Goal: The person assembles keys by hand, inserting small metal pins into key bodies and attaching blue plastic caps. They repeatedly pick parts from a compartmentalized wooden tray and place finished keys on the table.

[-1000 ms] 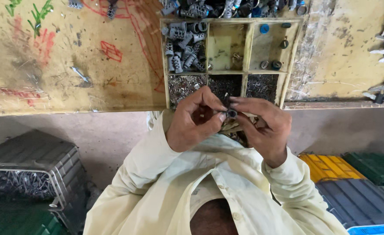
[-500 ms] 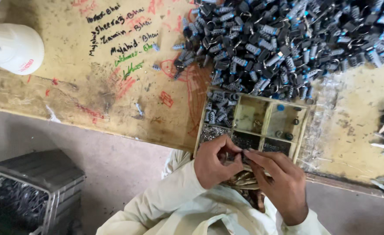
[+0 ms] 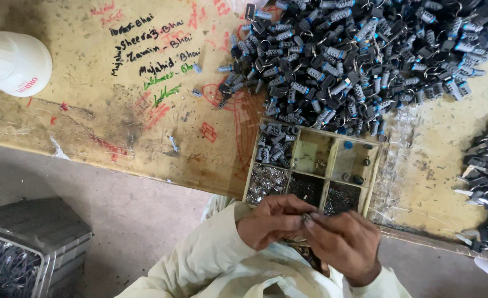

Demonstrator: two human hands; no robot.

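We look down on a worn yellowish workbench that fills the upper part of the frame, its top scrawled with handwriting and red marks. Across its upper right spreads a big heap of small dark cylindrical parts, many with blue tips and wire rings. At the lower left of the frame sits a grey plastic crate on the floor, with metal pieces inside. A white plastic container stands at the upper left edge of the bench. Another pile of dark parts lies at the right edge.

Below the heap, at the centre of the frame, rests a compartmented tray: its cells hold dark parts, shiny metal bits and a few small round pieces.

Just beneath the tray, at the lower centre, our left hand and right hand meet, fingertips pressed together around a small dark part pinched between them; most of it is hidden by the fingers.
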